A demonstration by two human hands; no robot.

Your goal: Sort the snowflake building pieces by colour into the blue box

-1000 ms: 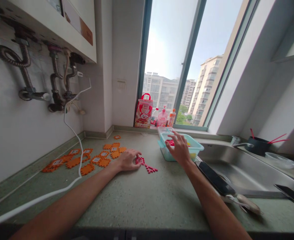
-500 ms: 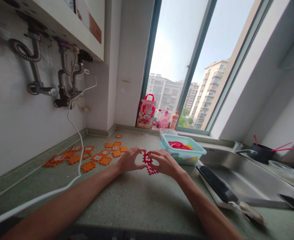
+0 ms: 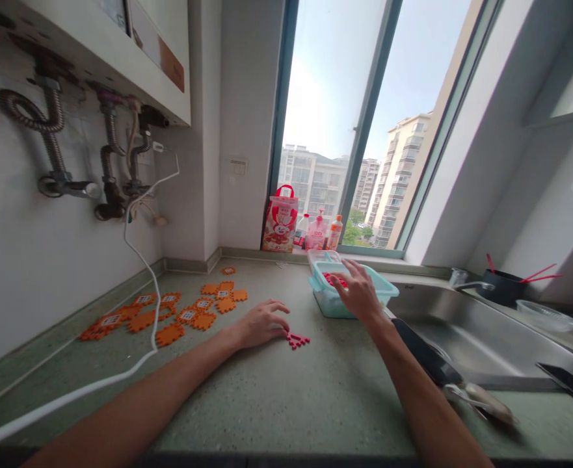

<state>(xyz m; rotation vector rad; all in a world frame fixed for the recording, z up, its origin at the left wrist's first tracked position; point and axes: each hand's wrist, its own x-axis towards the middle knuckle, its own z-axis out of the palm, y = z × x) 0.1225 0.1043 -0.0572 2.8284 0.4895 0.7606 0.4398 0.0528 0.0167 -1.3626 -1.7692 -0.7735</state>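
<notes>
My left hand (image 3: 263,322) rests on the green countertop with its fingers curled over small red interlocking pieces (image 3: 296,340), of which only the right end shows. My right hand (image 3: 358,292) reaches into a light blue plastic box (image 3: 326,300) that holds more red pieces (image 3: 335,280). Its fingers are bent down among them, and I cannot tell whether they grip one.
Several orange puzzle-shaped tiles (image 3: 188,311) lie at the left. A white cable (image 3: 144,273) hangs from the wall pipes across the counter. A steel sink (image 3: 481,331) and a knife on a board (image 3: 427,354) lie at the right. A red bag (image 3: 279,225) and bottles stand on the sill.
Half a second ago both hands held a red piece together above the counter. My right hand has since gone back to the blue box, and my left hand has lowered onto the red pieces.
</notes>
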